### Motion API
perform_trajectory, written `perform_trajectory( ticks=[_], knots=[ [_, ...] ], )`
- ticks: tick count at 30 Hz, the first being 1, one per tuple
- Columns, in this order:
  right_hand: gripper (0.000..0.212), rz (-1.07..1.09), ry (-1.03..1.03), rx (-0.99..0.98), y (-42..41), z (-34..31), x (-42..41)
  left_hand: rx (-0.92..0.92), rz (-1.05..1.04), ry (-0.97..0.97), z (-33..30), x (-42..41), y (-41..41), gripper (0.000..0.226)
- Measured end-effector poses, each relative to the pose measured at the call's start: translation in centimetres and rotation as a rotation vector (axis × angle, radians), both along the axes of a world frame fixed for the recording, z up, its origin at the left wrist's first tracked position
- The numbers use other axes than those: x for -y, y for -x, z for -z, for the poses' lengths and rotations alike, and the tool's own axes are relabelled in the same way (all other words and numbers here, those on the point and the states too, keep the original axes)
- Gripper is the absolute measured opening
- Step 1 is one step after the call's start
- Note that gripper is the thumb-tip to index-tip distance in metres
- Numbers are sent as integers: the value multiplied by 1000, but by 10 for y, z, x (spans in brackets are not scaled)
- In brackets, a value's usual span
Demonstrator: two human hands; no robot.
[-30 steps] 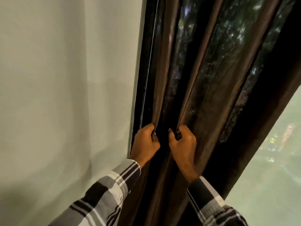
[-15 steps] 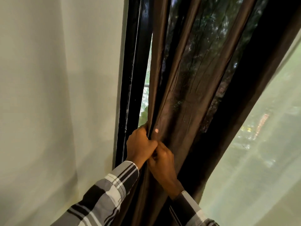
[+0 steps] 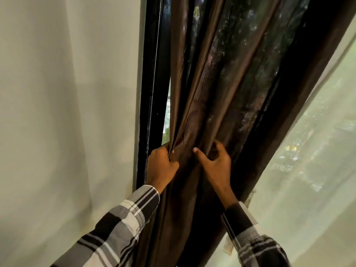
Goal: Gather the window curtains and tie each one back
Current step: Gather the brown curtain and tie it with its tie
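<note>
Beside the black window frame [image 3: 152, 74], left hand [image 3: 160, 166] clenches brown curtain [image 3: 208, 93] pleats; right hand [image 3: 215, 162], half-open grip, reaches more folds to bunch them.

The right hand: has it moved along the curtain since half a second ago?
Yes. The right hand has slid rightward, away from the black window frame and the left hand.
</note>
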State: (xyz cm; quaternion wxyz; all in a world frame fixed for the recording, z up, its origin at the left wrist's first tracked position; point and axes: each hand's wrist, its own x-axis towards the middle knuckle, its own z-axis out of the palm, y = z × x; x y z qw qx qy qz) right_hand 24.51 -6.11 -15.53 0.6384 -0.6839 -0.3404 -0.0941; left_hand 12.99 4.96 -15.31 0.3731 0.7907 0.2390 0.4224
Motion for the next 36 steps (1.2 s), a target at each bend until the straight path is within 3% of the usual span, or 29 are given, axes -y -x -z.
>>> perform_trajectory(
  ticks=[2,4,6,9,17,21,24,28,30,32,36],
  knots=[
    [11,-58,21,107,3,10,-8,7,17,-4,1,-1,2,12],
    [3,-19,-11,117,1,17,-9,15,18,-3,6,-6,2,21],
    [3,61,-55,92,-2,23,-7,13,11,1,11,-12,2,22],
    [5,91,-24,211,10,31,-7,7,25,2,16,-11,3,11],
    [27,73,-10,263,51,61,-13,44,148,7,24,4,1,26],
    [19,71,43,273,60,77,-11,81,207,132,23,15,1,24],
    [11,0,74,264,69,87,-7,168,261,201,20,31,3,9],
    [15,-104,194,349,69,85,9,72,97,103,22,35,-1,21],
    [14,-58,206,406,60,77,20,21,53,88,24,29,-2,23],
    [23,118,137,376,44,65,30,18,54,99,25,25,-2,28],
    [68,335,23,56,2,36,46,59,52,87,29,23,3,39]
  ],
)
